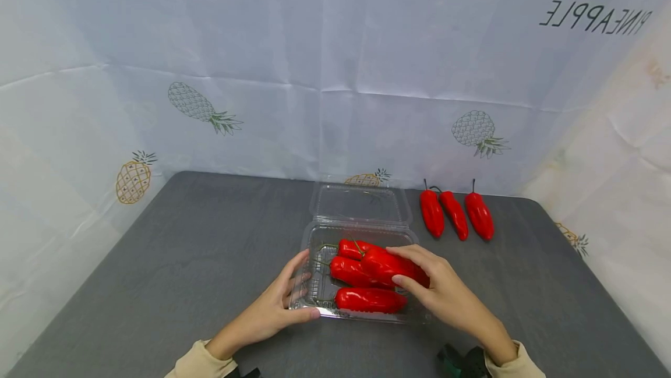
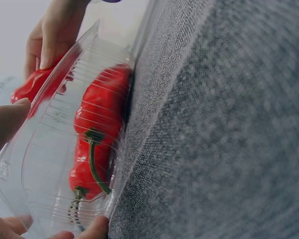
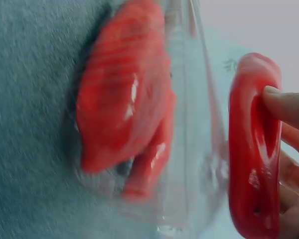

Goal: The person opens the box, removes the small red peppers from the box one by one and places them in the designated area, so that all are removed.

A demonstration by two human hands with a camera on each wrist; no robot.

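A clear plastic clamshell box (image 1: 322,290) stands on the dark table with its lid (image 1: 359,202) folded back. Inside lie several red peppers with green stems, among them a front one (image 1: 369,300) and a middle one (image 1: 350,272). My left hand (image 1: 272,308) grips the box's left side, thumb at the front corner and fingers along the wall. Between thumb and fingers, my right hand (image 1: 448,290) holds another red pepper (image 3: 246,149) above the others. Its stem points left in the head view, and the right wrist view shows it beside the box's clear wall.
Three red peppers lie at the back right of the dark table (image 1: 241,226): a left one (image 1: 432,214), a thin middle one (image 1: 455,215) and a right one (image 1: 479,216). A white curtain (image 1: 367,46) printed with pineapples hangs behind the table.
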